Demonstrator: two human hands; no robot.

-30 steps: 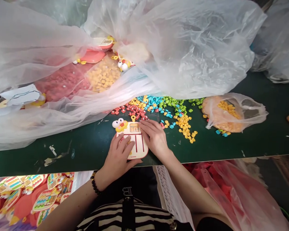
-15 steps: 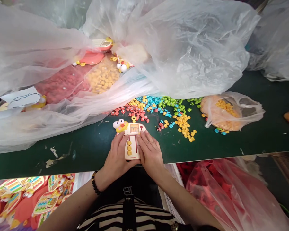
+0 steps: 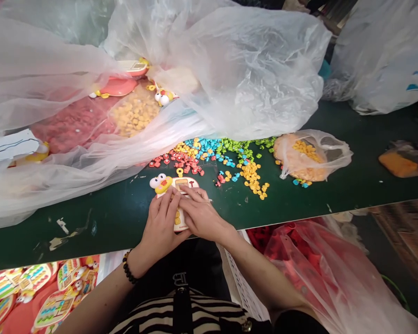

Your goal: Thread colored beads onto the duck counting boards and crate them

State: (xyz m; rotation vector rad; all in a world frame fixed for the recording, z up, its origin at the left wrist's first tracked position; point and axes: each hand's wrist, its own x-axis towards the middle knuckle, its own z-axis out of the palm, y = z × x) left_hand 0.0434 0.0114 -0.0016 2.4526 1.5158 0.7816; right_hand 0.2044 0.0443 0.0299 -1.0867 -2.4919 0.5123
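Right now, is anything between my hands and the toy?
Nothing visible. Your left hand is on the left side of the toy, and your right hand lies over its right side. The loose red pieces lie beyond it, not in between.

A bracelet [image 3: 128,266] of dark round beads circles the left wrist [image 3: 136,264], at lower left of the frame. The striped top [image 3: 151,310], bottom centre, is banded in black and cream, with a plain black strip [image 3: 181,311] down its middle and a shiny round button [image 3: 246,326] to the right. A black sleeve [image 3: 297,323] shows at lower right. Above the stripes, on black cloth [image 3: 207,266], sits a silvery emblem [image 3: 179,279], perhaps a buckle, too small to be sure.
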